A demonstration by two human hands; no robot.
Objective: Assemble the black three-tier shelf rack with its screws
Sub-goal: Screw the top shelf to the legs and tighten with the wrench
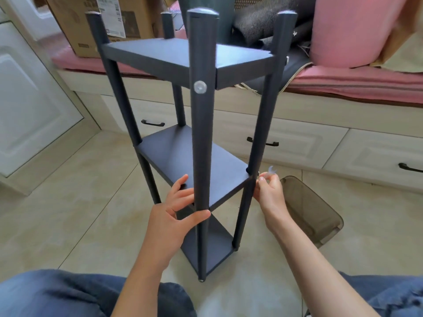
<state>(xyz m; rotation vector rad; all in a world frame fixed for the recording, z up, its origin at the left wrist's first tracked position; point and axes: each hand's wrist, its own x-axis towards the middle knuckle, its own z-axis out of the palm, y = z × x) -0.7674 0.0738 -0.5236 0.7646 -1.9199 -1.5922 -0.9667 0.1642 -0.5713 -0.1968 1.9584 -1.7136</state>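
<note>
The black three-tier shelf rack [160, 56] stands upright on the tiled floor in front of me, its four round posts joined to three flat shelves. A pale round screw head [200, 87] shows on the near post at the top shelf. My left hand [177, 209] wraps the near post [201, 156] just below the middle shelf [183, 154], thumb in front. My right hand [269, 188] pinches a small clear plastic wrench [271, 171] against the right post [258, 145] at the middle shelf's corner. Any screw under it is hidden.
A smoky translucent plastic lid or tray [313, 209] lies on the floor right of the rack. Behind are white drawers with black handles [262, 142], a pink-cushioned bench [343, 78], a cardboard box [96, 21] and a pink pillow [348, 28]. My denim-clad knees [68, 294] frame the bottom.
</note>
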